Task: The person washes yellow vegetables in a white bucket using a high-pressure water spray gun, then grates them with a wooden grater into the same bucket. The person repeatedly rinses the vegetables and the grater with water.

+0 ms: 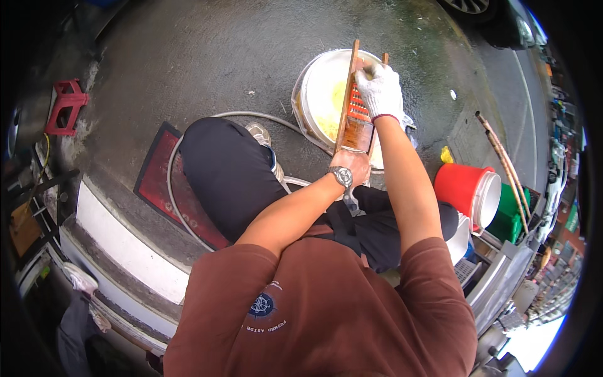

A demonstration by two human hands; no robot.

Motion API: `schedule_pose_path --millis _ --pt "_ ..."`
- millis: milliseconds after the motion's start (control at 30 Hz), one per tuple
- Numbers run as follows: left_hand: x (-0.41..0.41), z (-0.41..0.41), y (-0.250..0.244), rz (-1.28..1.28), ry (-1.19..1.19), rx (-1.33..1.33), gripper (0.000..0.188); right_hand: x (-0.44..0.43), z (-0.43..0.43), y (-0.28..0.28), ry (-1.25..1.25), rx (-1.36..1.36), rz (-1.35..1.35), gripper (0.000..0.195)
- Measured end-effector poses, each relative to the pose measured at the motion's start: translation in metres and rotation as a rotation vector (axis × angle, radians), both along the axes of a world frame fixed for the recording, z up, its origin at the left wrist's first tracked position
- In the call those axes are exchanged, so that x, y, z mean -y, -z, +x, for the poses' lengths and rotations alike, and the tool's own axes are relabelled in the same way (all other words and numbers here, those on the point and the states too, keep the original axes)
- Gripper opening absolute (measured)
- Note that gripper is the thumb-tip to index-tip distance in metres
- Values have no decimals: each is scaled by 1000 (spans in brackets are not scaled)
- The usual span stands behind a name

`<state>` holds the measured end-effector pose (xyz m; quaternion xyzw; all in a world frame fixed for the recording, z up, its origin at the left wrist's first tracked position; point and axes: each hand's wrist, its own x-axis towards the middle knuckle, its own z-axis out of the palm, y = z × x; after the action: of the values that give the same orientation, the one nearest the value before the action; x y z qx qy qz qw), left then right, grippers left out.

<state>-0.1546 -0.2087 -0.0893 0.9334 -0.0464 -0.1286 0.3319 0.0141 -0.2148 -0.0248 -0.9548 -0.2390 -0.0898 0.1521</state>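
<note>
A wooden-framed grater (349, 101) with a red toothed panel (358, 104) slants over a round white tub (307, 89). Yellow shreds (328, 123) lie inside the tub. My left hand (352, 162), bare with a metal wristwatch (341, 176), grips the grater's near end. On the far part of the grater, just above the red panel, rests my right hand (380, 89) in a white knit glove. Its fingers are curled down, and whatever may be under them is hidden.
A grey hose (172, 174) curves across the wet ground and a red mat (165, 184). To the right are a red bucket (459, 188), a green container (509, 212) and long poles (504, 160). A red stool (66, 107) stands left; a car (494, 19) is at the upper right.
</note>
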Motion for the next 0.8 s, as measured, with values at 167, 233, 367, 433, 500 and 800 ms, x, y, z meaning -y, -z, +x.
schedule_pose_path --millis 167,233,367,433,500,800 --pt "7 -4 55 -78 -221 398 42 21 -85 1 -203 106 -3 18" --pt "-1 -3 38 -6 -38 111 41 16 -80 -3 -192 109 -12 19" --pt "3 -4 8 -25 -55 113 26 -18 14 -14 89 -202 97 34" --pt "1 -3 5 22 -43 73 25 3 6 14 -43 -5 3 31" --pt "-10 2 5 -12 -25 -56 38 4 -67 -12 -77 -84 -33 22" --pt "5 -2 1 -52 -25 -7 26 2 12 3 -15 -81 -9 33"
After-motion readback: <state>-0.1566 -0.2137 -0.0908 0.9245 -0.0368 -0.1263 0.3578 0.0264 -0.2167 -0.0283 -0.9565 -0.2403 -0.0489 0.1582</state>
